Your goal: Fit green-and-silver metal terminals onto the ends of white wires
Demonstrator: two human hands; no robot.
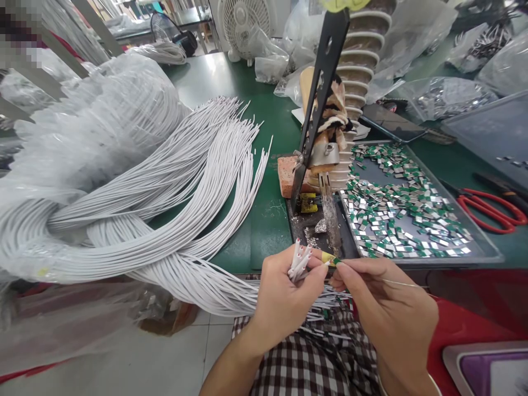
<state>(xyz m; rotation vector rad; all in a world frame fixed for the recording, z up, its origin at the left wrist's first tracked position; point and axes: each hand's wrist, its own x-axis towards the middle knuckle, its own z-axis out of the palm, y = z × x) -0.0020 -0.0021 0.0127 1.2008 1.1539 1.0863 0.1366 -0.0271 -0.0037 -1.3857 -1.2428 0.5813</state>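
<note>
My left hand point(284, 302) is closed around a short bunch of white cables point(298, 263), their reddish cut ends pointing up. Yellow tape point(327, 257) wraps its index fingertip. Just to the right, my right hand point(390, 311) pinches a small green connector board point(336, 262) at the left fingertips; a cable end seems to meet it, though fingers hide the joint. A thin solder wire point(400, 283) runs out behind the right hand. Above both hands, a soldering iron point(329, 214) is clamped pointing down. More white cables hang over the lap below.
Long bundles of white cable point(198, 206) cover the table's left side. A clear tray point(489, 257) of green-and-silver connectors lies right, beside red-handled scissors point(490, 212). A black bracket point(315, 104), ribbed hose point(365, 60) and brick point(289, 176) surround the iron. A fan point(245, 22) stands behind.
</note>
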